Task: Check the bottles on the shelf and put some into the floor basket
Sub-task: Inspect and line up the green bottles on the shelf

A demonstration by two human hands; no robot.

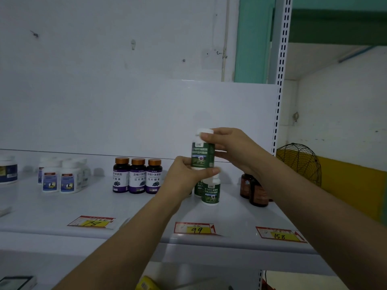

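**Head view: both hands hold a green-labelled bottle [202, 155] over the shelf [125, 208]**

Head view, with places given from the "99" price tag [195, 228] on the shelf's front edge. The green-labelled bottle is upright in the air, straight above that tag and clear of the shelf. The left hand [186, 174] takes it from the lower left. Its grip is closed on the bottle's base, with the thumb lying across the bottom of the label. The right hand [228, 147] comes in from the right. Its grip is closed on the upper part, with the thumb tip on the white cap [206, 130] and the fingers wrapped behind the label.

Just behind the tag and below the held bottle, more green-labelled bottles [210, 192] stand on the shelf, partly hidden by the left hand. How many there are cannot be told.

Back and to the left of the tag, three purple-labelled bottles [137, 175] with copper-coloured caps stand side by side in a row. Farther left is a cluster of white bottles with blue labels [60, 178].

Back and to the right of the tag, dark brown bottles [258, 193] stand behind the right forearm. A "158" price tag [280, 235] lies to the right on the same front edge, and another yellow tag [92, 222] lies to the left. Its number is not readable.

Far right of the tag, past the slotted upright [280, 80], sits a black wire dome [299, 162].
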